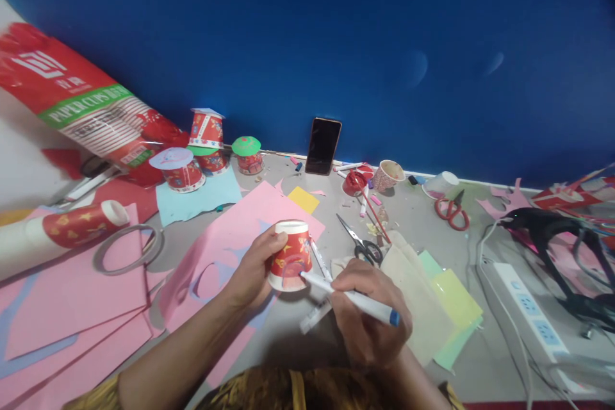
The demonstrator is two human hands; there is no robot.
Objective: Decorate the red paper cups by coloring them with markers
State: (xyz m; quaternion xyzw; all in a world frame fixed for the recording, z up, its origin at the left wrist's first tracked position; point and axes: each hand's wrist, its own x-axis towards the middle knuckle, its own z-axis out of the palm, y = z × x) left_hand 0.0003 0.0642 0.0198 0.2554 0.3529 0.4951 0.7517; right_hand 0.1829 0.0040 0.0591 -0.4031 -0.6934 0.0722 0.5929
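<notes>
My left hand (253,269) is wrapped round a red patterned paper cup (291,255), held upside down just above a pink paper sheet (230,237). My right hand (369,307) grips a white marker with a blue end (353,298). The marker's tip touches the cup's side near its rim. A second white pen (321,261) lies on the table just behind the cup.
Black-handled scissors (361,243) lie right of the cup, red-handled scissors (451,210) farther right. Decorated cups (206,134) and a phone (323,145) stand by the blue wall. A tape ring (125,248), a cup sleeve (67,234) and pink sheets lie left. A power strip (523,307) and cables lie right.
</notes>
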